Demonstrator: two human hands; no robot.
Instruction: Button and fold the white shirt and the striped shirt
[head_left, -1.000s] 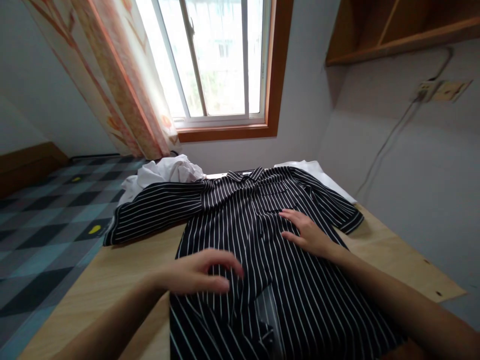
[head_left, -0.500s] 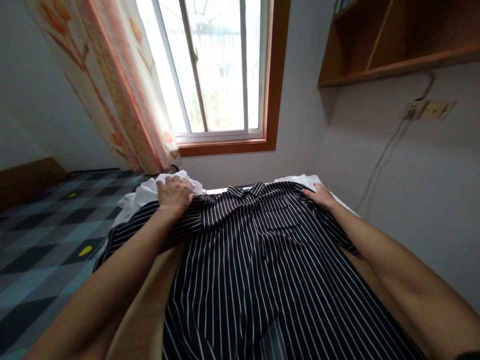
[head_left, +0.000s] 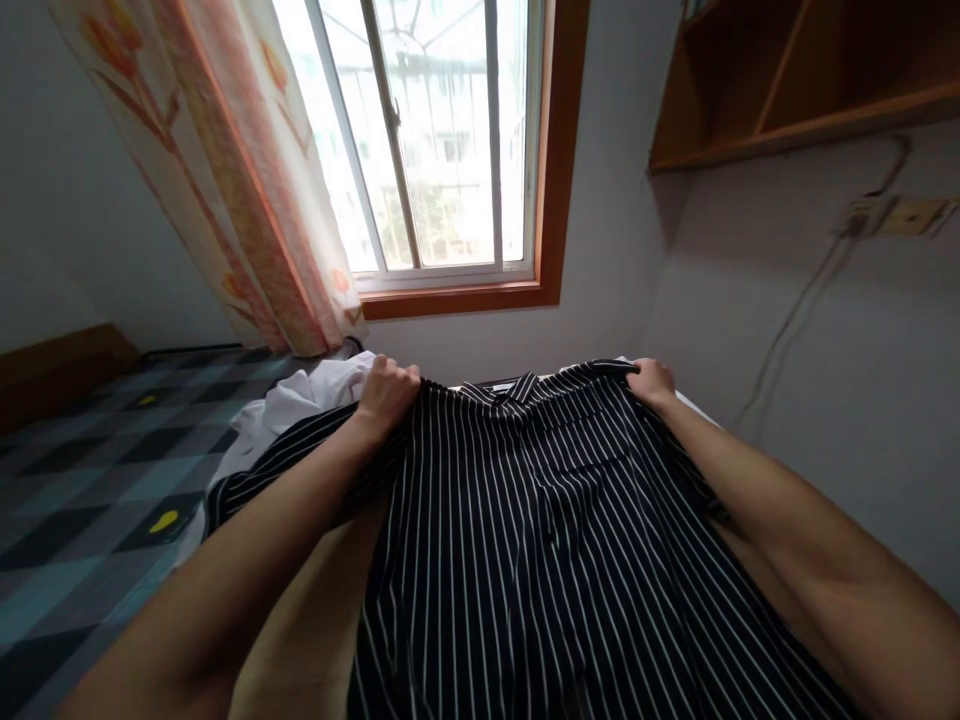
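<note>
A black shirt (head_left: 510,520) with thin white stripes is spread out in front of me, its collar at the far end and its lower part towards me. My left hand (head_left: 391,388) is closed on the shirt's left shoulder, beside the sleeve that drapes off to the left. At the opposite shoulder, my right hand (head_left: 651,384) grips the cloth, fingers wrapped round it. The fabric is drawn taut between both hands. Behind my left hand lies a crumpled white cloth (head_left: 315,395). The shirt hides most of the tan surface (head_left: 307,620) under it.
To the left is a bed with a checked cover (head_left: 82,500). A flowered curtain (head_left: 225,180) hangs by the window (head_left: 442,150). On the right wall are a wooden shelf (head_left: 750,140) and a socket (head_left: 862,215) with a hanging cord.
My left hand has gone from lying spread on the shirt to gripping its shoulder. The right hand has closed on the other shoulder. The shoulders are lifted slightly and pulled tight.
</note>
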